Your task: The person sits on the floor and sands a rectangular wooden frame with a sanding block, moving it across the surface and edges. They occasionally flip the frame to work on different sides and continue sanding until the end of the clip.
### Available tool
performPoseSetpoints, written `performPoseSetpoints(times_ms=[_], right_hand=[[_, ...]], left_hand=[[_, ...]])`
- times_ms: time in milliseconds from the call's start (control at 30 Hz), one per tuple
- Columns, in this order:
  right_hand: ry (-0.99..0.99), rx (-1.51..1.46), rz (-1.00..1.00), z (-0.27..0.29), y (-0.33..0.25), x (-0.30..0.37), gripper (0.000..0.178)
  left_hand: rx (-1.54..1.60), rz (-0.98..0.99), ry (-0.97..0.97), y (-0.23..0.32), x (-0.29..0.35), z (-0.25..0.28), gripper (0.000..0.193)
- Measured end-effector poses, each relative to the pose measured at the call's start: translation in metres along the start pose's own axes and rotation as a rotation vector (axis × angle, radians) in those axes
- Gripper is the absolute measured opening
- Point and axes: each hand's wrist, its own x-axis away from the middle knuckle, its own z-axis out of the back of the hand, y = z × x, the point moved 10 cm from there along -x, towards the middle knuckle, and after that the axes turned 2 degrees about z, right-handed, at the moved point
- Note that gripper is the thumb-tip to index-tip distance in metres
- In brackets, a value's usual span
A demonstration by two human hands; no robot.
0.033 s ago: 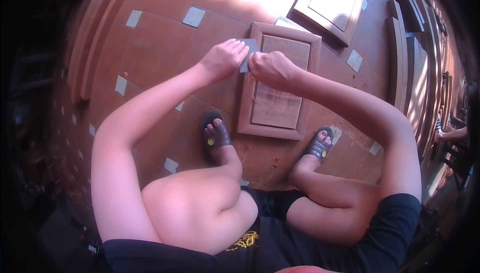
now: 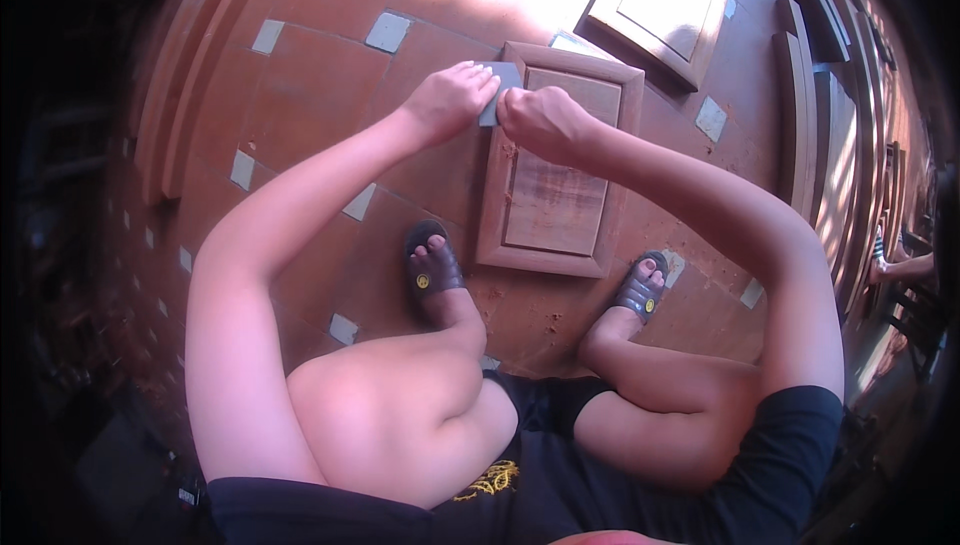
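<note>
Between my two hands is a thin, flat grey scraper with straight edges. My left hand grips its left side, fingers together over it. On the other side my right hand is closed, thumb side against the scraper. Both hands are at the upper left edge of a framed wooden cabinet door lying on the floor. My right hand covers part of its frame and panel. Whether the scraper touches the wood I cannot tell. Small reddish shavings lie on the panel.
Tiled floor with small white insets surrounds the door. A second wooden door lies at the far right in bright sun. Long boards line the left and right. My sandalled feet flank the near end of the door.
Both hands and the scraper have shifted slightly away from me, toward the far end of the door. The door stays where it was.
</note>
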Motion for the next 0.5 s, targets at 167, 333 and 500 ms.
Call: performPoseSetpoints(times_ms=[167, 333, 500], right_hand=[[-0.153, -0.026, 0.161, -0.039, 0.001, -0.005, 0.013], [-0.065, -0.080, 0.266, -0.048, -0.052, 0.027, 0.013], [-0.103, -0.206, 0.324, -0.031, -0.101, 0.048, 0.010]], left_hand=[[-0.295, 0.038, -0.123, -0.007, -0.013, -0.077, 0.037], [-0.282, -0.042, -0.124, 0.047, 0.034, -0.082, 0.044], [-0.179, -0.042, -0.215, 0.090, 0.070, -0.064, 0.046]])
